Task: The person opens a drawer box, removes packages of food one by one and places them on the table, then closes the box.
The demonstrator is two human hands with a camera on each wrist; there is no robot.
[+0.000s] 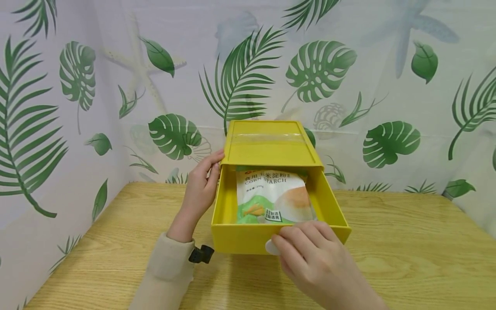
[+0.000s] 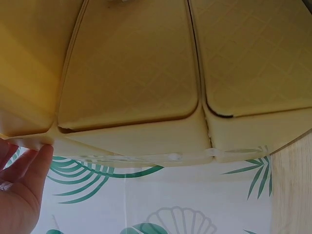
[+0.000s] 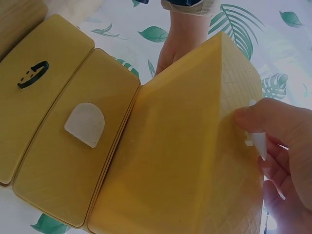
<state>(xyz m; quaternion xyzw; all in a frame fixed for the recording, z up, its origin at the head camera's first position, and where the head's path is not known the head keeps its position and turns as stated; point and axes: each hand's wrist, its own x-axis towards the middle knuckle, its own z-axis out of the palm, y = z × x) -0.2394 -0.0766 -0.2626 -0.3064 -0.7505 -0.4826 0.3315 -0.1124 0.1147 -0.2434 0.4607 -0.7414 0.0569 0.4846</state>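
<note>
A yellow drawer cabinet (image 1: pixel 271 150) stands on the table, its top drawer (image 1: pixel 242 239) pulled out toward me. Inside the drawer lies a white and green bag of corn starch (image 1: pixel 273 196), its far end under the cabinet's top. My left hand (image 1: pixel 199 185) rests along the cabinet's left side; its fingertips touch the edge in the left wrist view. At the drawer front, my right hand (image 1: pixel 315 254) pinches the white handle (image 3: pixel 260 145) between thumb and fingers.
Two lower drawers are closed in the right wrist view: one has a rounded white handle (image 3: pixel 87 124), the other a dark handle (image 3: pixel 34 74). Wooden tabletop (image 1: pixel 407 254) spreads on both sides. A leaf-printed curtain (image 1: pixel 248 64) hangs close behind the cabinet.
</note>
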